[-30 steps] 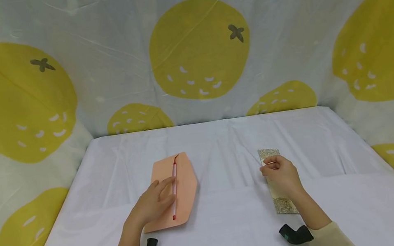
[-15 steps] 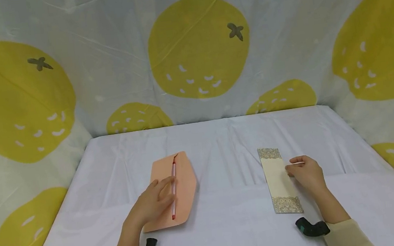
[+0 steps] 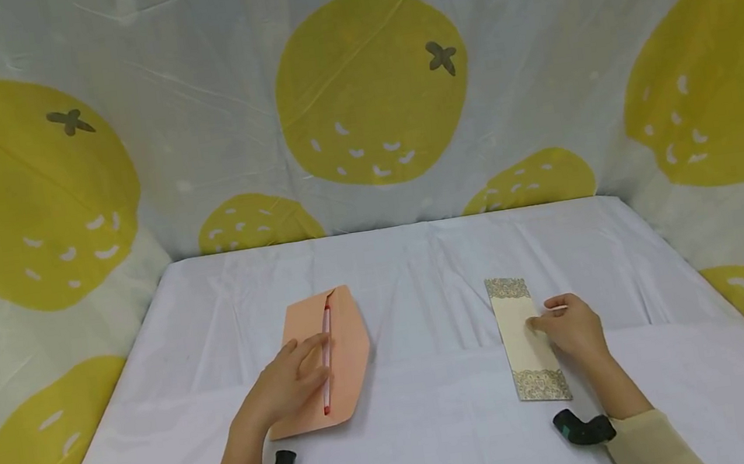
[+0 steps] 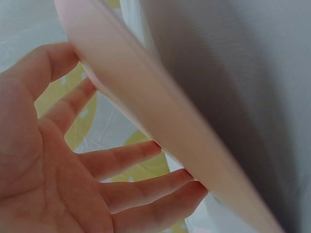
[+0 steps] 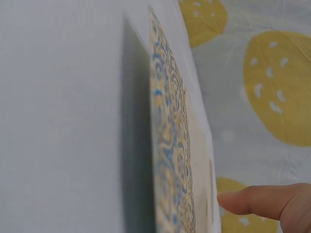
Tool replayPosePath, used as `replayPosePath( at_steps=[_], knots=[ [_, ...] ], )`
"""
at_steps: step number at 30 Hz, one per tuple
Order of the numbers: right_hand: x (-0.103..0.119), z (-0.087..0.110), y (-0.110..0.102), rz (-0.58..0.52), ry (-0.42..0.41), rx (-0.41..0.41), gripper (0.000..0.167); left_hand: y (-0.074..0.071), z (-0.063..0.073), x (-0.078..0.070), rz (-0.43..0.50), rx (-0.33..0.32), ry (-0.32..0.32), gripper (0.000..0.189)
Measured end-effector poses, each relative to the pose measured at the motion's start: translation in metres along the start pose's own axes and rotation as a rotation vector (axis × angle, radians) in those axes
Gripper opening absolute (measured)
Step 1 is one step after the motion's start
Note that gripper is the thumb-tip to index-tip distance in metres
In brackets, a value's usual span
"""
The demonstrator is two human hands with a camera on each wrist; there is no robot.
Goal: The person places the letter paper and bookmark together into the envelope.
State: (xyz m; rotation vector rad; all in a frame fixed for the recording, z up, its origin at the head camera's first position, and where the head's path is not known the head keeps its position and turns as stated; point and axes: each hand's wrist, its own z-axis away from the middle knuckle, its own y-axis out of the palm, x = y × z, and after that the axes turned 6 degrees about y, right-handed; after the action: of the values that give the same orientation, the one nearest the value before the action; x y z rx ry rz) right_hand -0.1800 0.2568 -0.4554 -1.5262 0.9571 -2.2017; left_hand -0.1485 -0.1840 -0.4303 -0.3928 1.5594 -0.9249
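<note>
On the left of the table lies a peach envelope [image 3: 348, 345], its flap side up. A slim white pen [image 3: 328, 363] with red ends lies along its flap line. My left hand [image 3: 286, 380] rests on the envelope, fingers spread; in the left wrist view the fingertips [image 4: 150, 148] touch its edge. To the right is a long cream card [image 3: 521, 334] with ornate gold bands at both ends. My right hand [image 3: 577, 330] is at the card's right edge, its thumb tip over the face. In the right wrist view one finger [image 5: 257, 200] shows beside the card.
A white cloth [image 3: 438, 411] covers the table. Behind and to both sides hangs a pale curtain [image 3: 205, 89] printed with large yellow lemons. Black curved pieces [image 3: 584, 427] sit by both wrists.
My right hand has moved off the middle of the card to its right edge, then slightly back left onto it. The left hand and the envelope have stayed in place.
</note>
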Motion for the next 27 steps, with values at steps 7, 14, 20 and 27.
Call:
replayPosePath(
  at_steps=[7, 14, 20, 27],
  knots=[
    [0.006, 0.003, 0.002, 0.058, -0.014, 0.012, 0.059, 0.001, 0.0, 0.001, -0.001, -0.001, 0.003, 0.05],
    [0.012, 0.003, 0.004, 0.082, 0.05, 0.012, 0.068, 0.002, 0.0, 0.003, -0.009, -0.005, 0.013, 0.05],
    [0.018, -0.001, 0.001, 0.129, 0.087, 0.04, 0.072, 0.002, 0.0, 0.002, -0.006, -0.003, 0.005, 0.051],
    [0.02, -0.005, -0.004, 0.22, 0.055, 0.119, 0.051, 0.001, 0.0, 0.001, 0.003, 0.001, 0.002, 0.051]
  ],
)
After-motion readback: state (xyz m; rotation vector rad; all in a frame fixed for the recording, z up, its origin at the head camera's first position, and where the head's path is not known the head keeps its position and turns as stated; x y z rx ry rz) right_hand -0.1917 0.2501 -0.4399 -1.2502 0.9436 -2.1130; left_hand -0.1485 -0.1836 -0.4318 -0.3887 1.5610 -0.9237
